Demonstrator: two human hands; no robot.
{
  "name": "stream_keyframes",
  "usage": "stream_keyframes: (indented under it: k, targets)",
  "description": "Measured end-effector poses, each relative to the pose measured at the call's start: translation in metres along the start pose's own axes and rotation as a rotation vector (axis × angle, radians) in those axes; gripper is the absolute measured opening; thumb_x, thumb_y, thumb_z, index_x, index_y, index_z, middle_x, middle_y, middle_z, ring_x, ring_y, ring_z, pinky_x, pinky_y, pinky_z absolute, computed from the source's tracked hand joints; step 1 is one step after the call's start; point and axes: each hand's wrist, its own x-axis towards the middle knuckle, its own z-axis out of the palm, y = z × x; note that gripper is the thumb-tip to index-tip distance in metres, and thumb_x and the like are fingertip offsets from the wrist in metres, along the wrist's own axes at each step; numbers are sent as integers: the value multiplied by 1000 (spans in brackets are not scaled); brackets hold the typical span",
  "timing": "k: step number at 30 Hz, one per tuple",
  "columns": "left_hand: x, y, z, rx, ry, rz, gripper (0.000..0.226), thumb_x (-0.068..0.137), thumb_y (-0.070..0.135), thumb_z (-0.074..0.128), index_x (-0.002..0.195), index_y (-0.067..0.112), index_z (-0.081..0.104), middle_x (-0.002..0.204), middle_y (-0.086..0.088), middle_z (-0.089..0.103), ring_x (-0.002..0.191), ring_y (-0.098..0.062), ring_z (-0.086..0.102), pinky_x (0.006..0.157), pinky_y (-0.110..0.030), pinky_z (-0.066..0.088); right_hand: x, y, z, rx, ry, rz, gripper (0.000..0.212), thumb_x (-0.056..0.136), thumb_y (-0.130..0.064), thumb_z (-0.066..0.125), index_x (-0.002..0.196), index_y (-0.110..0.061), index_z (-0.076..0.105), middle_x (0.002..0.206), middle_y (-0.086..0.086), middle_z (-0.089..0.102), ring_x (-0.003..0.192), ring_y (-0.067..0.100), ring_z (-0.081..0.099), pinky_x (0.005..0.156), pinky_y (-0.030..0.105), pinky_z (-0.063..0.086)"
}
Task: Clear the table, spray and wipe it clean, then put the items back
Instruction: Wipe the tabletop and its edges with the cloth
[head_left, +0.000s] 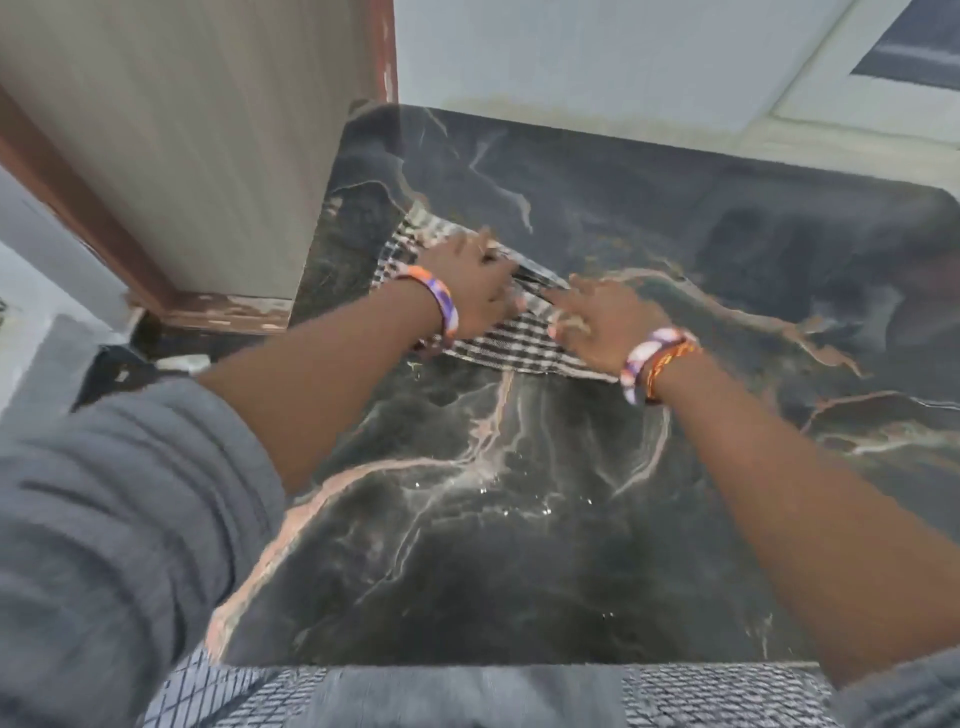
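Note:
A black-and-white checked cloth (511, 345) lies spread on the dark marble table (519, 545), towards its far left part. My left hand (475, 283) presses on the cloth's upper part and grips a fold of it. My right hand (602, 325) rests on the cloth's right side, fingers spread and touching the fabric. Both wrists wear coloured bracelets. Small wet droplets glint on the marble near the middle. The picture is blurred by motion.
A wooden door (171, 145) with a brown frame stands close against the table's left edge. A white wall (597, 52) runs behind the far edge. A checked garment (218, 691) shows below the near edge.

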Motion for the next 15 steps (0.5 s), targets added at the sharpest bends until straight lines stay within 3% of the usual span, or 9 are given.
stream_keyframes:
  k: [3, 7, 12, 15]
  targets:
    - [9, 1, 23, -63, -31, -1, 63, 95, 55, 22, 150, 30, 5, 160, -8, -6, 148, -31, -7, 120, -44, 0, 5, 3, 24, -147, 51, 88, 51, 98, -44, 25, 146, -40, 9, 159, -6, 2, 147, 27, -2, 114, 60, 3]
    - [15, -32, 28, -97, 42, -24, 61, 97, 50, 20, 150, 29, -1, 161, -5, -7, 148, -27, -9, 120, -42, -3, 26, -21, 30, -113, 109, 134, 50, 99, -43, 18, 147, -40, 3, 159, -7, -9, 144, 30, -18, 111, 61, -9]
    - [-8, -92, 31, -153, 77, -237, 63, 96, 51, 20, 151, 26, 0, 161, -2, -7, 148, -24, -10, 120, -41, -4, 63, -82, 29, -327, 195, -33, 50, 100, -38, 13, 149, -30, 6, 159, -4, -4, 144, 28, -19, 104, 61, -22]
    - [-35, -102, 40, -237, 105, -364, 62, 96, 50, 24, 150, 26, 5, 161, -3, -3, 148, -29, -5, 120, -45, 2, 67, -106, 32, -338, 185, -137, 49, 101, -33, 13, 149, -28, 7, 159, -3, 0, 146, 25, -12, 109, 58, -17]
